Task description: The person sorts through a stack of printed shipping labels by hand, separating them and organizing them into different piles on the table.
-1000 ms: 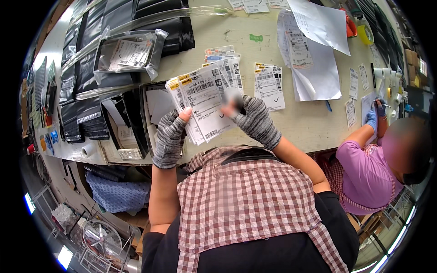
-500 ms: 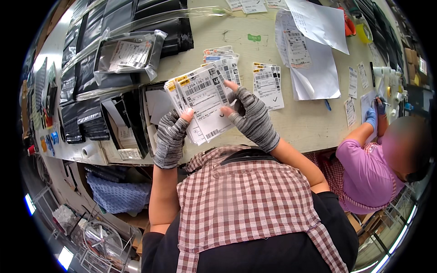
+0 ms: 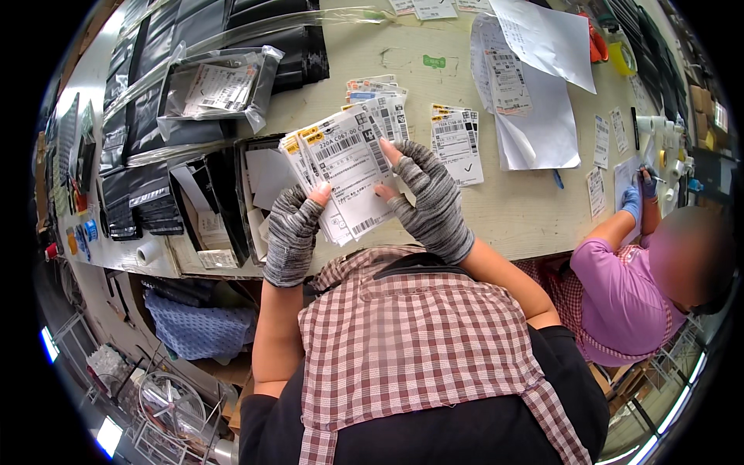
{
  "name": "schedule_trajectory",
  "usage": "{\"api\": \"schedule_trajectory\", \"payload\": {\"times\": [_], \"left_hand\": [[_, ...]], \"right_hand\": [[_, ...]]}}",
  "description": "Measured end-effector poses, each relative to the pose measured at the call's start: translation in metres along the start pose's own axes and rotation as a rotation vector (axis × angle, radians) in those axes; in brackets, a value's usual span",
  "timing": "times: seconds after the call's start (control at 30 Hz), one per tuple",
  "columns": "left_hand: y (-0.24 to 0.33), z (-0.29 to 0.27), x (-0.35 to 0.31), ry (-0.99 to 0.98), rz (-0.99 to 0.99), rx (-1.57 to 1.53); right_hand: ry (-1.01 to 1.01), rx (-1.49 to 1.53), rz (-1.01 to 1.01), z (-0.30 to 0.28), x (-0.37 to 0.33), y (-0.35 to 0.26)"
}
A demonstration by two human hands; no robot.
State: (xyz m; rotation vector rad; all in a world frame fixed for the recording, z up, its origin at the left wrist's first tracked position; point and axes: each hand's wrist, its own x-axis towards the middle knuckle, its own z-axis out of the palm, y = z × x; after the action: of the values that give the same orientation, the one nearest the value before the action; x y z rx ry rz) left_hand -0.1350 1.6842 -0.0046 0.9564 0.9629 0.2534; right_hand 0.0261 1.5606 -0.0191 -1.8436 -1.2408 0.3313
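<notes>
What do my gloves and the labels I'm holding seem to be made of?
The gloves look like matte knitted yarn, judging by their streaky grey, stretchy-looking surface; the fibre is unclear. The labels look like smooth paper, since thin, flat sheets fan out; any coating is hard to tell.

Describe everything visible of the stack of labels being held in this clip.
The stack of labels appears to be white paper, loosely fanned, printed with black barcodes and text, with yellow patches near its top left. Held up above the table, its top leans left. The left hand grasps its left side, thumb on the front; the right hand is at its right edge.
</notes>
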Motion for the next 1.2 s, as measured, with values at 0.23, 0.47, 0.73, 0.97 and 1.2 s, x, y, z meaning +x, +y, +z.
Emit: {"api": "schedule_trajectory", "payload": {"times": [0.23,0.47,0.73,0.97,1.2], "left_hand": [[0.001,0.001,0.000,0.007,-0.006,0.033],[-0.004,-0.005,0.001,0.036,-0.050,0.058],[0.006,-0.004,-0.003,0.038,0.003,-0.042],[0.010,-0.004,-0.004,0.063,0.002,0.010],[0.007,-0.002,0.000,0.034,-0.014,0.021]], "right_hand": [[0.050,-0.063,-0.065,-0.004,0.003,-0.003],[0.027,0.342,0.324,0.004,-0.003,0.006],[0.099,0.544,0.576,0.014,0.009,0.056],[0.041,-0.141,0.249,0.009,0.016,0.078],[-0.192,0.318,0.425,-0.007,0.019,0.015]]}}
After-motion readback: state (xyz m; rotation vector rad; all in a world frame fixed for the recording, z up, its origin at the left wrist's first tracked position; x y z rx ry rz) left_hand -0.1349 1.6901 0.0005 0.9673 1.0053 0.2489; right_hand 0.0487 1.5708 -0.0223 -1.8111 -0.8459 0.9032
